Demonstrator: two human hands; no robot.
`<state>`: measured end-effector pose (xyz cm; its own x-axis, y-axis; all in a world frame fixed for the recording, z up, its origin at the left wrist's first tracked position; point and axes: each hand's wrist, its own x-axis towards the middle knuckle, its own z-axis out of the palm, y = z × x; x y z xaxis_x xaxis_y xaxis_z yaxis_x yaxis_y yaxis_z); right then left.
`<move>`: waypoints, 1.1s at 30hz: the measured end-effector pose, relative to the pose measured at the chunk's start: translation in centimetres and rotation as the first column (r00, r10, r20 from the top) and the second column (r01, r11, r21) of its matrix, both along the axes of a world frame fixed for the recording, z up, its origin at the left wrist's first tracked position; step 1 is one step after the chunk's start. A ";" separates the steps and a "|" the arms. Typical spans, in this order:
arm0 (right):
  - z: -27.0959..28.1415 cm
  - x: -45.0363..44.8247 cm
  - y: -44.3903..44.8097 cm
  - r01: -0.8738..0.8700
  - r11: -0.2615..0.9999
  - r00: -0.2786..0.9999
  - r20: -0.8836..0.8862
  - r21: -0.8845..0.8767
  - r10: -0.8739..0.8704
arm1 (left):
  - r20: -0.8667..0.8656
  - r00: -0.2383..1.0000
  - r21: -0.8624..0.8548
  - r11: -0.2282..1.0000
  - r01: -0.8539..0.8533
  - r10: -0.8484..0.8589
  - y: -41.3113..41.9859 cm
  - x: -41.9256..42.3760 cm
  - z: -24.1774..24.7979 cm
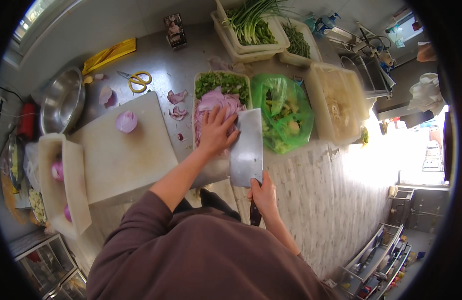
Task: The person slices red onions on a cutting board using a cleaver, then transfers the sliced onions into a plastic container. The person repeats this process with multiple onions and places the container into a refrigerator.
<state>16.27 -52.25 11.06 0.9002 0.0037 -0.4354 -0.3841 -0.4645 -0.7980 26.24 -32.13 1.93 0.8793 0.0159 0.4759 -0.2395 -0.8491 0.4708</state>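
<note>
My left hand (pixel 217 131) lies palm down, fingers spread, on sliced red onion (pixel 212 98) in a white plastic container (pixel 250 90). Chopped green leaves (pixel 225 79) fill the far end of that container. Held by its dark handle, a cleaver (pixel 246 150) is in my right hand (pixel 266 197). Its broad blade is beside the container's right edge, close to my left fingertips. A peeled red onion piece (pixel 126 122) rests on the white cutting board (pixel 129 161) to the left. Whole red onions (pixel 57 171) sit in a white bin (pixel 74 180) at the board's left edge.
A green plastic bag (pixel 283 123) of vegetable scraps and a pale tub (pixel 338 101) stand to the right. Yellow-handled scissors (pixel 139 82) and a steel bowl (pixel 64 101) lie back left. Scallions (pixel 249 26) fill a tray at the back. Onion skins (pixel 177 96) litter the steel table.
</note>
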 end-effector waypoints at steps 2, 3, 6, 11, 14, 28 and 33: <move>-0.5 -0.5 -1.7 0.008 0.997 0.999 0.051 -0.072 -0.004 | 0.000 1.000 0.033 0.999 -0.011 0.011 -0.3 0.2 0.0; -0.1 -0.4 -1.8 0.035 0.998 0.999 0.043 -0.054 -0.033 | -0.004 1.000 0.054 0.998 -0.017 0.017 -0.4 0.3 -0.2; 1.8 0.2 -1.4 0.109 0.994 0.993 0.039 -0.004 -0.108 | -0.005 0.999 0.100 0.994 -0.049 0.050 -0.5 0.8 -1.1; 1.6 0.1 -1.1 0.163 0.983 0.979 0.109 0.084 -0.172 | -0.123 0.992 0.043 0.999 0.005 0.000 -0.1 0.2 0.0; 2.2 -0.6 -1.0 0.191 0.976 0.973 0.110 0.103 -0.202 | -0.046 0.996 -0.160 0.984 0.072 -0.080 0.4 -0.3 1.4; 4.4 -0.8 6.0 0.268 0.920 0.871 0.336 0.284 -0.358 | -0.658 0.516 0.123 0.755 -0.645 0.548 30.9 -5.0 0.9; 2.8 -1.2 10.8 0.087 0.964 0.930 0.327 0.250 -0.168 | -0.813 0.567 -0.082 0.940 -0.331 0.129 32.4 -6.2 0.3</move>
<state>15.10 -41.44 13.83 0.9931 -0.0589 -0.1018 -0.1124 -0.2202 -0.9690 20.02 0.26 2.24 0.8524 0.2784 -0.4426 0.5003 -0.6805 0.5355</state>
